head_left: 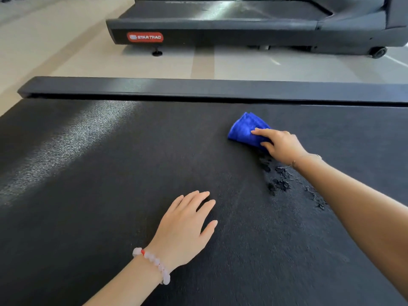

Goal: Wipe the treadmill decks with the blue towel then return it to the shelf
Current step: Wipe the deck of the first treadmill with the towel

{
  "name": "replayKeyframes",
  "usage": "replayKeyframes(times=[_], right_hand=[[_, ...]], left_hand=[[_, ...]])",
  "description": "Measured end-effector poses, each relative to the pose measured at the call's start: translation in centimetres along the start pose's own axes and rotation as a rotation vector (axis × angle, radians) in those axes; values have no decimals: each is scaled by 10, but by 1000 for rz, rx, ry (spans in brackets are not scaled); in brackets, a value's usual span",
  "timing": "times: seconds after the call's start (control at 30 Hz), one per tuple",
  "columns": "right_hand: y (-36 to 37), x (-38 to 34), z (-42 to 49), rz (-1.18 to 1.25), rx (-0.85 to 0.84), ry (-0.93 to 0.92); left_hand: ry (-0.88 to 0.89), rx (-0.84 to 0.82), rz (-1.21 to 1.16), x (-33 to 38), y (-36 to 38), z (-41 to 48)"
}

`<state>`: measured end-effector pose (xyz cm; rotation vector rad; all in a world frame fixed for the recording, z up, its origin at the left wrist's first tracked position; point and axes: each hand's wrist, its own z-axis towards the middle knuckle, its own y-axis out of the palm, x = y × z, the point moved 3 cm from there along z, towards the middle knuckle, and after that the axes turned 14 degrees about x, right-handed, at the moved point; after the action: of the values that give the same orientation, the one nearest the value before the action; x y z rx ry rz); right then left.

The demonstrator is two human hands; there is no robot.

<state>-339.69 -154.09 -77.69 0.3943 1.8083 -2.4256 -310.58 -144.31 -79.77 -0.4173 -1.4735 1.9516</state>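
A black treadmill deck fills the lower part of the head view. A folded blue towel lies on its far right part. My right hand grips the towel's near edge, index finger laid on top, thumb curled at the side. Wet dark patches sit on the belt just under my right wrist. My left hand rests flat on the belt near me, fingers spread and straight, holding nothing.
A dark side rail runs along the deck's far edge. Beyond a strip of pale floor stands a second treadmill with a red Star Trac badge, a foot and a wheel.
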Motion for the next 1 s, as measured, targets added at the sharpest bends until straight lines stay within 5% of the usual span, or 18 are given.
replayKeyframes(times=[1.0], right_hand=[[-53,-56,-299,173,15,-207]], left_hand=[[-27,-57,-100,54,-19,-91]])
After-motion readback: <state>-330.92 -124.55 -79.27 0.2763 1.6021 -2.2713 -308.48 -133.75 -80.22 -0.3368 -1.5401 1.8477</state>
